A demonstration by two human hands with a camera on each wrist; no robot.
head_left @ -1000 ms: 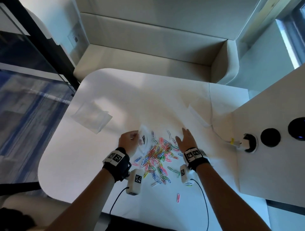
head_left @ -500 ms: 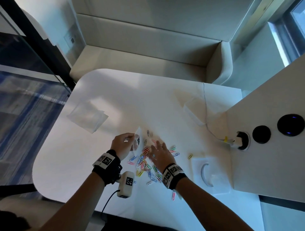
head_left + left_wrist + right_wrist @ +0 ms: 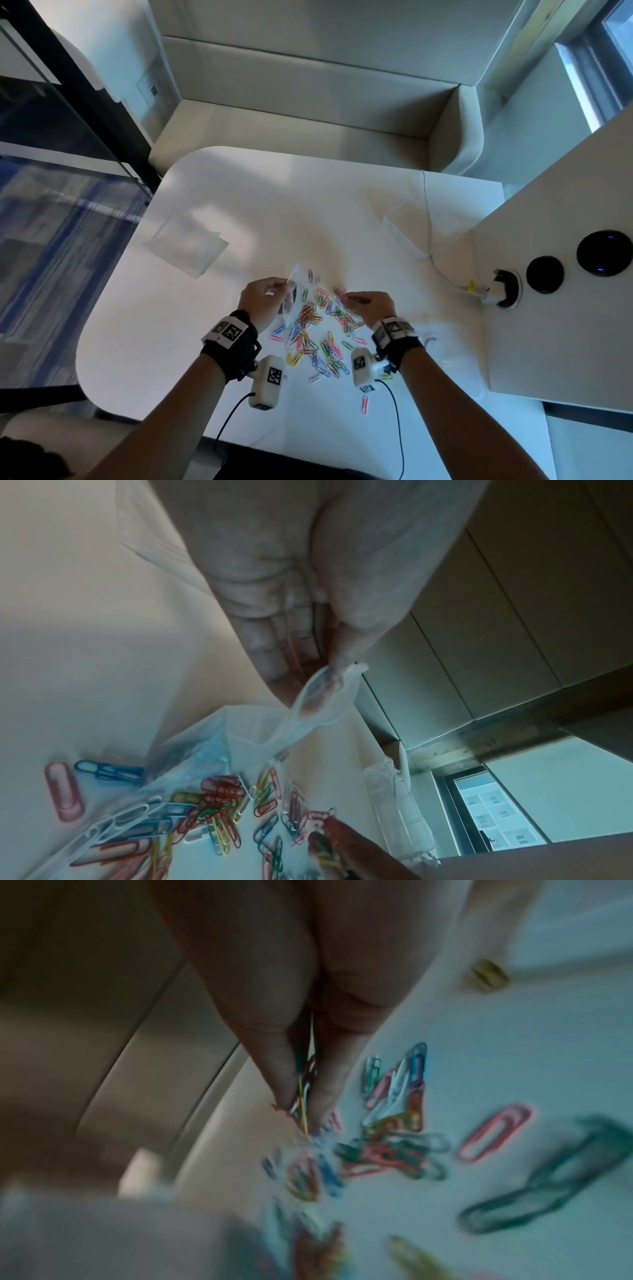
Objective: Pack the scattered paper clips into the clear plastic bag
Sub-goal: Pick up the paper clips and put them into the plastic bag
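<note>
Many coloured paper clips lie scattered on the white table between my hands. My left hand pinches the rim of a small clear plastic bag, whose mouth hangs open above the pile. Some clips show through the bag's lower part. My right hand pinches a small bunch of clips between thumb and fingers, just right of the bag. One pink clip lies apart near the front edge.
A stack of spare clear bags lies at the table's left. A white cable runs to a socket in the raised white panel on the right. A clear packet sits at the back right. A bench stands behind the table.
My right hand went from lying flat over the pile to pinching a bunch of clips and lifting them beside the bag. The left hand keeps holding the bag.
</note>
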